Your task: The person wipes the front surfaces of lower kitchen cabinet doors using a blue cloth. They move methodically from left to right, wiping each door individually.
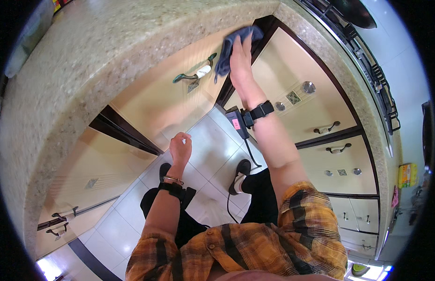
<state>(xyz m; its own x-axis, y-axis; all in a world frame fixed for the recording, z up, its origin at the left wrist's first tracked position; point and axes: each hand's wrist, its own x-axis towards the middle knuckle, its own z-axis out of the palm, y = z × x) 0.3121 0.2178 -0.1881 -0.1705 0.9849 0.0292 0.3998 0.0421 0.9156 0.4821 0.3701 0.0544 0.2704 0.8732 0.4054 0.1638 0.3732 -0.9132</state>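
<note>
A dark blue-grey cloth (226, 52) lies under my right hand (242, 66), which presses it with spread fingers against the cabinet front near the dark corner post, just below the stone countertop. To the left of the cloth, a drawer or door front (147, 102) carries a metal handle with a white middle (203, 71). My left hand (181, 147) hangs over the tiled floor with its fingers curled; nothing shows in it. Each wrist wears a black strap, and a device with a cable is at the right one.
A speckled stone countertop (80, 63) curves round the cabinets. On the right are a gas stove's pan supports (373, 70), a dark pan (354, 14) and a yellow package (407, 175). More cabinet fronts with handles (338, 149) line the right side. A cable hangs near my feet.
</note>
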